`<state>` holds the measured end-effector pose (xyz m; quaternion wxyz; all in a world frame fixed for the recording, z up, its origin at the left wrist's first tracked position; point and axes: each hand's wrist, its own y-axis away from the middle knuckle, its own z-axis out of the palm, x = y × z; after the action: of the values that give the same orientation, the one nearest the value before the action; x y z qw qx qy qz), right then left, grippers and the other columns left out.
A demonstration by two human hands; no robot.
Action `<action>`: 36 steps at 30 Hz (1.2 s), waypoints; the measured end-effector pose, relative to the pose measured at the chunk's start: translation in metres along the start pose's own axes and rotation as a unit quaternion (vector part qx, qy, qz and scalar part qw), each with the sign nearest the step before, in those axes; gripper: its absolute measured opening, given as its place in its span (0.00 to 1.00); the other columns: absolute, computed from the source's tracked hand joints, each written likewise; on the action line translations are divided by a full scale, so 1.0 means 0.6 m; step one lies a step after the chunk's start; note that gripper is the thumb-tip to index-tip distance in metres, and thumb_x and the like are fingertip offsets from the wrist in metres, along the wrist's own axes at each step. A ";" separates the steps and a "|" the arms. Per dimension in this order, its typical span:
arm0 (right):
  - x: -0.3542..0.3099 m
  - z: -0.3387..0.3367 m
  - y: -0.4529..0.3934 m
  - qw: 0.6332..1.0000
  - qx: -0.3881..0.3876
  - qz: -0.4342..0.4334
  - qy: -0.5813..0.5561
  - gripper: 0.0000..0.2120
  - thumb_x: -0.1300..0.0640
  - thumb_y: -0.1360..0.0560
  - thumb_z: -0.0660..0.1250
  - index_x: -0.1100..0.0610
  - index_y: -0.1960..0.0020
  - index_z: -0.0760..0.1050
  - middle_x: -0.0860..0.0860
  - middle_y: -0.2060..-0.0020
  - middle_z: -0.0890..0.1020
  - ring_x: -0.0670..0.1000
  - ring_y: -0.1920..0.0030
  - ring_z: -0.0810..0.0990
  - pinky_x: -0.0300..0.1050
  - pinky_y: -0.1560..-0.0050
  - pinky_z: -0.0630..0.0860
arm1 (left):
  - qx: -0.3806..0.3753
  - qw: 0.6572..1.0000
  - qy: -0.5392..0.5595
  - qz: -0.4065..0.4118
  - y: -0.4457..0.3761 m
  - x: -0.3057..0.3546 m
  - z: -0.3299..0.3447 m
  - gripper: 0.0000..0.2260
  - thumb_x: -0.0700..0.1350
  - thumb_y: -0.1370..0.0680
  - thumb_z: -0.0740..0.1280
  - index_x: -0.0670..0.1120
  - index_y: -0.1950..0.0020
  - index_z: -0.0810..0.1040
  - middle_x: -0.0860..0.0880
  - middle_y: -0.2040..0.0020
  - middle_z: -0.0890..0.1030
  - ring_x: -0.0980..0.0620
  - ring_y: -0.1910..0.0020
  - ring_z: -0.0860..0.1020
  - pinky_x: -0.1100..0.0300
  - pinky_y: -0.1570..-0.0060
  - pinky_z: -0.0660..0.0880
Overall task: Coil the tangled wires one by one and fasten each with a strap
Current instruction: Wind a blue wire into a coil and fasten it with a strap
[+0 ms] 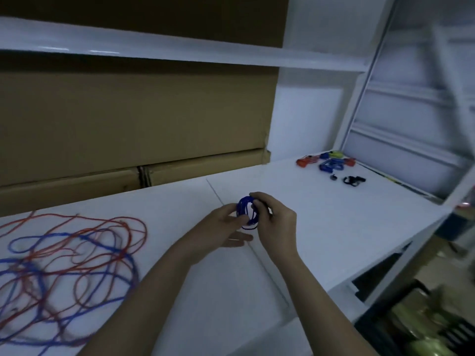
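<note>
Both hands' grip pinches small blue wire coil (246, 213): left hand (226, 227), right hand (273, 218). Coiling looks finished; next, a strap from far pile (331, 164).

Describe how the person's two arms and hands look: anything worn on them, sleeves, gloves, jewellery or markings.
Both forearms are bare all the way to the bottom edge of the picture; no sleeve shows. The left hand and the right hand wear no gloves. No watch, bracelet or band shows on either wrist, and no ring or marking can be made out, though the picture is somewhat blurred.
</note>
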<state>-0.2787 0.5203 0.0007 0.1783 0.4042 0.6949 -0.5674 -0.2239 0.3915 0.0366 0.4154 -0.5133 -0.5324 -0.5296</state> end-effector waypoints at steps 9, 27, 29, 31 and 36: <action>0.163 -0.211 -0.084 0.995 -0.006 0.079 -0.066 0.11 0.67 0.22 0.63 0.52 0.51 0.79 0.40 0.58 0.81 0.34 0.55 0.79 0.27 0.56 0.74 | 0.035 0.996 0.066 0.051 -0.156 0.022 0.236 0.11 0.34 0.21 0.64 0.47 0.42 0.75 0.44 0.53 0.84 0.49 0.56 0.84 0.65 0.57 0.79; 0.457 -0.389 -0.318 0.999 -0.036 0.000 0.028 0.10 0.68 0.24 0.62 0.62 0.48 0.81 0.48 0.56 0.81 0.41 0.55 0.78 0.27 0.54 0.74 | 0.037 0.998 0.043 -0.021 -0.537 0.108 0.457 0.13 0.53 0.17 0.53 0.51 0.35 0.69 0.46 0.47 0.81 0.47 0.54 0.84 0.57 0.53 0.81; 0.487 -0.405 -0.341 0.998 -0.052 0.013 0.025 0.10 0.67 0.23 0.62 0.60 0.48 0.81 0.48 0.56 0.82 0.44 0.55 0.79 0.31 0.52 0.76 | 0.047 0.999 0.020 -0.013 -0.578 0.112 0.473 0.13 0.52 0.17 0.56 0.53 0.34 0.68 0.47 0.42 0.79 0.48 0.47 0.81 0.58 0.49 0.79; 0.517 -0.420 -0.363 0.996 -0.076 0.030 0.019 0.10 0.67 0.23 0.62 0.59 0.48 0.81 0.47 0.56 0.82 0.43 0.56 0.79 0.30 0.52 0.75 | 0.049 0.998 -0.024 0.017 -0.610 0.113 0.483 0.10 0.49 0.18 0.59 0.52 0.38 0.73 0.47 0.43 0.80 0.50 0.45 0.79 0.58 0.46 0.78; 0.583 -0.432 -0.416 0.988 -0.131 0.070 -0.039 0.10 0.67 0.23 0.63 0.57 0.50 0.81 0.46 0.56 0.81 0.33 0.56 0.78 0.26 0.54 0.73 | 0.104 0.982 -0.138 0.082 -0.664 0.119 0.489 0.09 0.43 0.20 0.64 0.46 0.58 0.80 0.52 0.62 0.82 0.65 0.66 0.78 0.72 0.64 0.72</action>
<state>-0.6279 0.8804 -0.0101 0.2958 0.4022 0.7262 -0.4726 -0.5966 0.7249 0.0247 0.4310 -0.5773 -0.5926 -0.3602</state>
